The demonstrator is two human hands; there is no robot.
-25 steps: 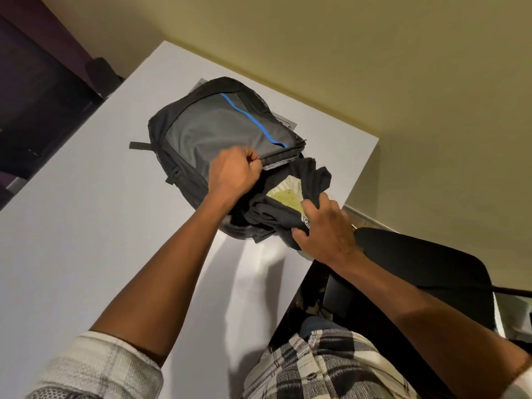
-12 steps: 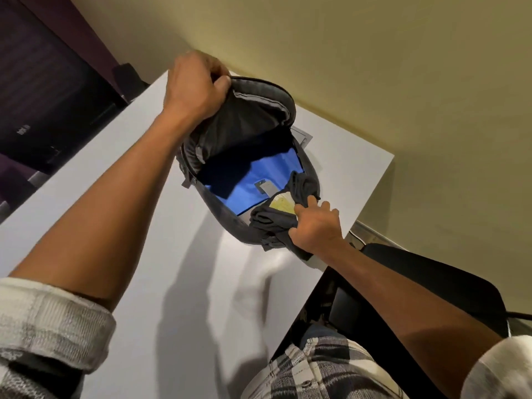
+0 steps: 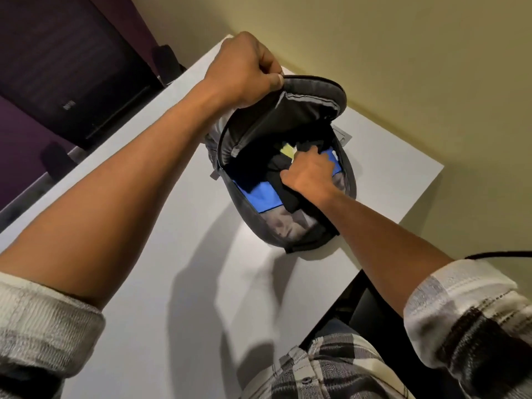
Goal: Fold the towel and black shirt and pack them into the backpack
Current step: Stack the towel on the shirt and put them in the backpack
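Far left, dark screen (image 3: pixel 72 70) with a small pale mark, unreadable; white table (image 3: pixel 149 254) runs near to far; left hand (image 3: pixel 244 70) fisted, pinching the raised flap edge of the backpack (image 3: pixel 311 102) and holding it open; backpack dark grey, blue lining inside, lying mid-table toward the far right edge; right hand (image 3: pixel 312 174) inside the opening, fingers curled round the black shirt (image 3: pixel 280 174); shirt bunched, dark, with a yellow-green print patch showing at its far side; print blurred, no legible text; towel not discernible.
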